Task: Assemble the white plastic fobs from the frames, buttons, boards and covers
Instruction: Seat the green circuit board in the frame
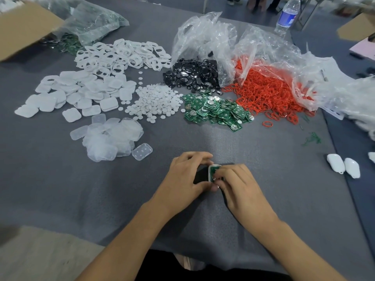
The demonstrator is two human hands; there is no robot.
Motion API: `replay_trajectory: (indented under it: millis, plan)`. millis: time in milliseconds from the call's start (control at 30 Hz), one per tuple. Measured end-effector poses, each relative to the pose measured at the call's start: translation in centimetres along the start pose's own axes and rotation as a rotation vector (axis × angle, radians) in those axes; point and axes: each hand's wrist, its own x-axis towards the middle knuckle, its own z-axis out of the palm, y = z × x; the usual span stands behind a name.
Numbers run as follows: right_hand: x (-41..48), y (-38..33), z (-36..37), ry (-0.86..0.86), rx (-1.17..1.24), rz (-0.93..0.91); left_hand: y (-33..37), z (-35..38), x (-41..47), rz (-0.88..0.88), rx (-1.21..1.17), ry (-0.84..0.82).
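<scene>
Head view, looking down at a table covered in grey felt cloth (pixel 253 151). Near the front edge, both hands meet over a half-built white plastic fob (pixel 212 171) with a green board seated in it. The left hand (pixel 187 176) curls around the fob's left side, thumb at its near end. The right hand (pixel 238 185) bends its fingertips down onto the board, pinching the fob's near corner.

Bare cloth lies between the hands and the parts heaped farther back: white plastic frames (pixel 121 55), white square covers (pixel 81 92), small white round buttons (pixel 154 100), translucent clear covers (pixel 109 136), green circuit boards (pixel 215 110), black discs (pixel 192 76) and red rings (pixel 267 92) spilling from crumpled clear bags (pixel 205 35).

A clear water bottle (pixel 287 16) stands at the far right; its blue label is too blurred to read. Two finished white fobs (pixel 343 166) lie near the right edge, and a brown cardboard box (pixel 22 27) sits far left.
</scene>
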Motion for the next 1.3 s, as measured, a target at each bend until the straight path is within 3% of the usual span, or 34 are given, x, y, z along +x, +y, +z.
replay_trajectory:
  millis: [467, 733, 1300]
  plan:
    - [0.6, -0.9, -1.0, -0.039, 0.079, 0.240, 0.4, -0.1, -0.1, 0.000, 0.015, 0.009]
    - [-0.2, -0.5, 0.4, 0.121, 0.296, 0.384, 0.5, -0.2, -0.1, -0.001, 0.031, 0.001]
    - [-0.8, -0.1, 1.1, 0.179, 0.305, 0.348, 0.3, 0.0, -0.3, -0.011, 0.006, 0.019]
